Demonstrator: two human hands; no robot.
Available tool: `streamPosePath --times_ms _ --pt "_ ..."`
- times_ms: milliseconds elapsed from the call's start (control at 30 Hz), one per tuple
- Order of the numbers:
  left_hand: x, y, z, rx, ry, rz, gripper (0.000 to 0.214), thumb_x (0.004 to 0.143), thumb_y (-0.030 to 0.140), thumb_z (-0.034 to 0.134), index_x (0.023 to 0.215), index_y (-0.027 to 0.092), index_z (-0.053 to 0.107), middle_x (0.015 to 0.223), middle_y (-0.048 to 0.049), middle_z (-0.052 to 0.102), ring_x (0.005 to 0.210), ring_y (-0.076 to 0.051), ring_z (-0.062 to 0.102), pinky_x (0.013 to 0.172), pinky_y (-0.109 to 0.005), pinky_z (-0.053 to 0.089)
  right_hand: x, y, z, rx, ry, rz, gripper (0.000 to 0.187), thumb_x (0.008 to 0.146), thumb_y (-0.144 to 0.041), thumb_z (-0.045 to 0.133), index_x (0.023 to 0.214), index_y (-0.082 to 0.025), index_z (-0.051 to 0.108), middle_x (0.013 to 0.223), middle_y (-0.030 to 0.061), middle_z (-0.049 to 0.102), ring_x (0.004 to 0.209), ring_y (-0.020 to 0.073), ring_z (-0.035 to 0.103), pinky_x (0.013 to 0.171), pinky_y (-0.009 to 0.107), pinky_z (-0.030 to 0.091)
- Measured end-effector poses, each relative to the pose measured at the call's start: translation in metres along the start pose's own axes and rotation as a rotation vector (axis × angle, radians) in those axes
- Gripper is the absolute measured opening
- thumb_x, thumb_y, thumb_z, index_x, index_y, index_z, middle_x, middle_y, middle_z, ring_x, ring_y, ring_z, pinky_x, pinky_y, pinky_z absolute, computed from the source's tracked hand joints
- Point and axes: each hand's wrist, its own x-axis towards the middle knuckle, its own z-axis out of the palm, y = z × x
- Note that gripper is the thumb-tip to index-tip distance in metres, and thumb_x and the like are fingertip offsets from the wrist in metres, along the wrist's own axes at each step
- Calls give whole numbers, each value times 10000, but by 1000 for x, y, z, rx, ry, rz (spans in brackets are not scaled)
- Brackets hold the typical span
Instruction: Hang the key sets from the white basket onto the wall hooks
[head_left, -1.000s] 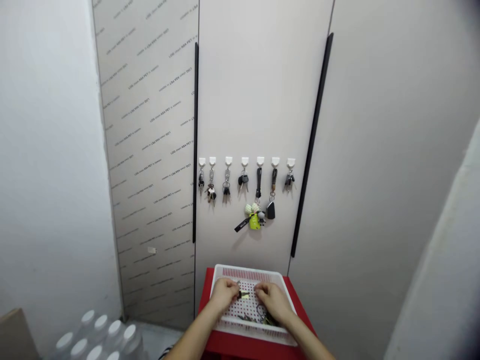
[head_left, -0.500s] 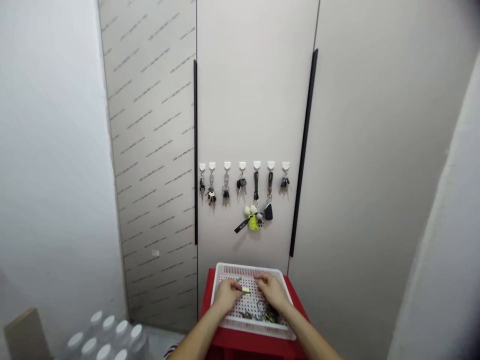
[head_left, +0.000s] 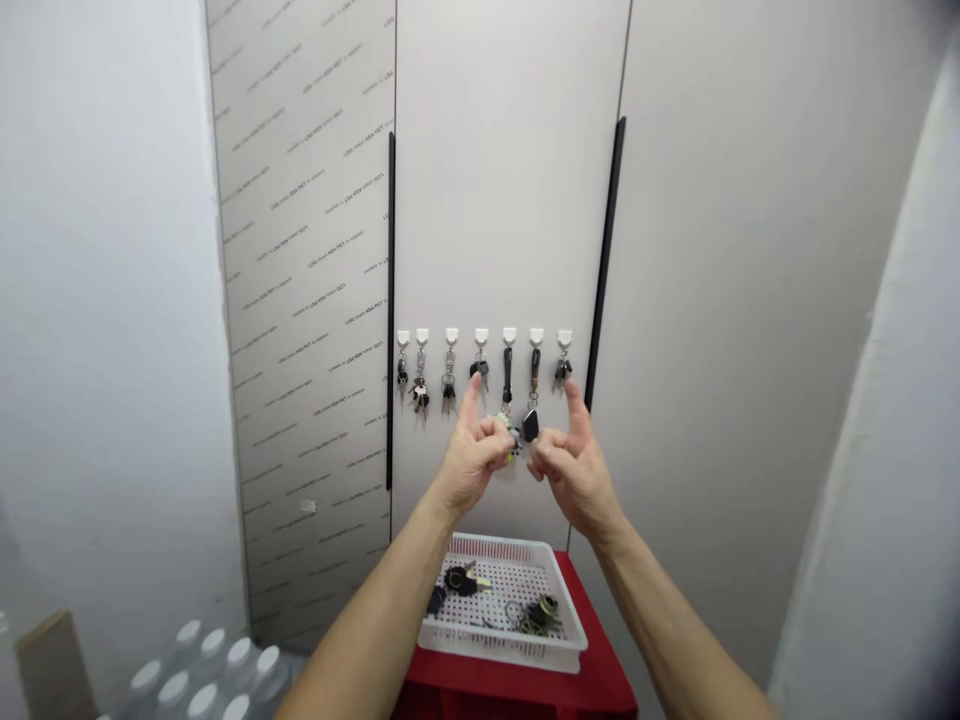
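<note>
My left hand (head_left: 474, 455) is raised in front of the cabinet door, its index finger stretched up and its other fingers curled, with nothing visible in it. Its fingertip overlaps a key bunch (head_left: 480, 368); I cannot tell whether they touch. My right hand (head_left: 576, 462) mirrors it, index finger pointing up just below the rightmost key bunch (head_left: 562, 370). Between the hands hang a dark fob (head_left: 531, 425) on a strap and a strap (head_left: 508, 375) whose charms are partly hidden. Below, a white plastic basket (head_left: 510, 650) holds black-headed keys (head_left: 459, 580) and a cluster of keys and rings (head_left: 541, 610).
White hooks (head_left: 452, 336) line the cabinet door, with more key bunches (head_left: 420, 392) on the left. Long black handles (head_left: 391, 310) run down the door edges. The basket stands on a red stool (head_left: 592, 640). White-capped bottles (head_left: 174, 688) stand at lower left.
Both hands have risen from the basket to in front of the hanging keys, index fingers now extended. The left hand has let go of a key, and black-headed keys now show in the basket.
</note>
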Motion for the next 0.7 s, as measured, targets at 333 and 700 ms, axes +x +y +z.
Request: streamPosePath --times_ms 333,700 --pt "5 0 2 -14 -104 0 776 574 111 506 1178 289 53 470 95 334 382 0 269 412 -150 218 5 -5 5 12 -30 -7 699 612 -143 425 1183 -285 48 387 -115 290 363 46 297 394 178 290" --pt "50 -55 -40 253 277 -255 508 547 139 538 1022 107 360 431 81 360 360 -8 303 372 -142 193 96 56 -88 -680 658 110 485 546 -333 470 980 -117 446 578 -11 483 497 84 424 487 215 346"
